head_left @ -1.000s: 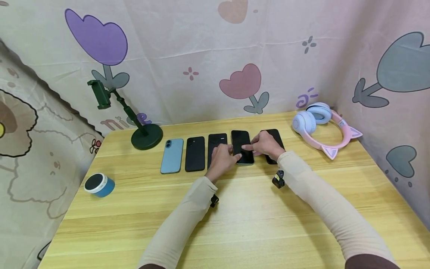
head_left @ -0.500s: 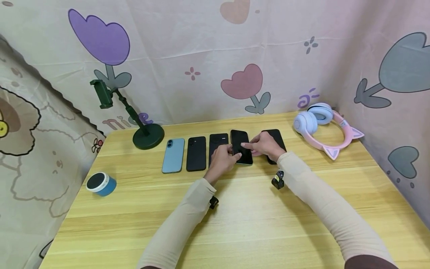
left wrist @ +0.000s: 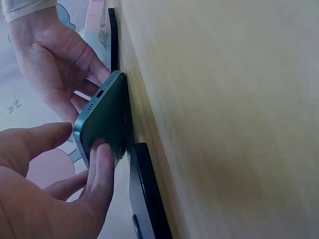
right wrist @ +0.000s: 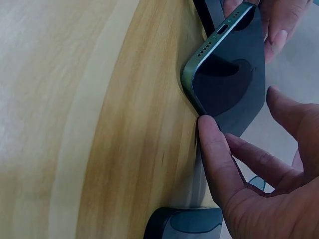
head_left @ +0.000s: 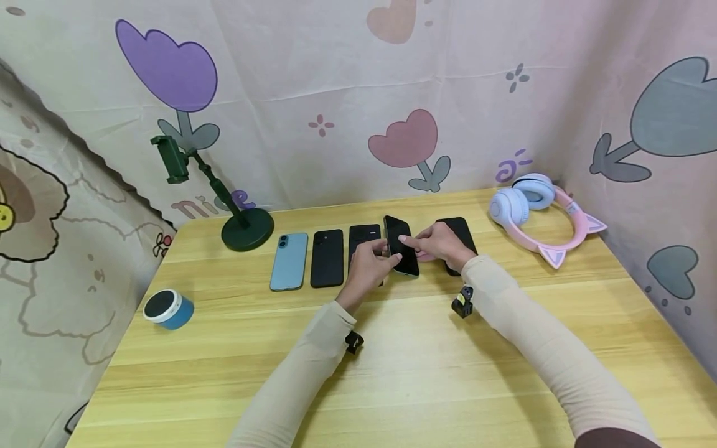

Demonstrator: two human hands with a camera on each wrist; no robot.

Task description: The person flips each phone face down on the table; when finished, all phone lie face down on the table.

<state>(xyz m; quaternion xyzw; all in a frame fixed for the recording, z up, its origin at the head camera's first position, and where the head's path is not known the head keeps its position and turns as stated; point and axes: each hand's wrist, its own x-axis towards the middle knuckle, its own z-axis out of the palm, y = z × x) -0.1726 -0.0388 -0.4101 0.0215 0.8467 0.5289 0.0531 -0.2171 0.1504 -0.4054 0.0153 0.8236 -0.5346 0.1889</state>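
Green-edged phone [head_left: 401, 253], fourth right of the stand [head_left: 244, 228], tilted up between both hands: left hand [head_left: 369, 268] and right hand [head_left: 442, 242] pinch its sides; looks slick, stiff glass, safest gripped along those edges

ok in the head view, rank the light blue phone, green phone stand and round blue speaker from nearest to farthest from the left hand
1. light blue phone, far left of the phone row, nearest the left hand.
2. green phone stand, back left of the table.
3. round blue speaker, near the table's left edge.
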